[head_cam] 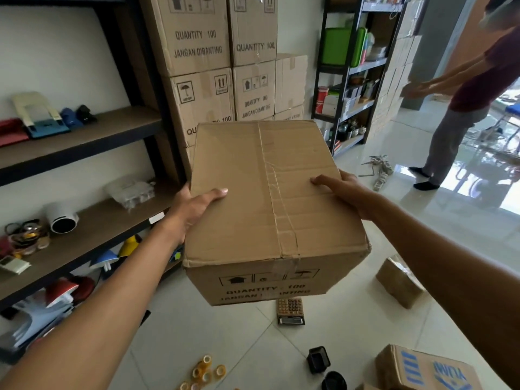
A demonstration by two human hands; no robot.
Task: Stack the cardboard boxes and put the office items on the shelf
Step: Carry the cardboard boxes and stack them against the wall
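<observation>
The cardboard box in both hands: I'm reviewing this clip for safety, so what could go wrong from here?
1. The cardboard box hides the floor below it. The calculator and tape rolls lie there, so a step forward could land on them.
2. The left hand and right hand grip only the box's sides, with nothing visibly under it; it may slip.
3. The top seam tape looks wrinkled and could give.

Cardboard box point(270, 198) held aloft, left hand point(194, 209), right hand point(342, 190) gripping sides
</observation>
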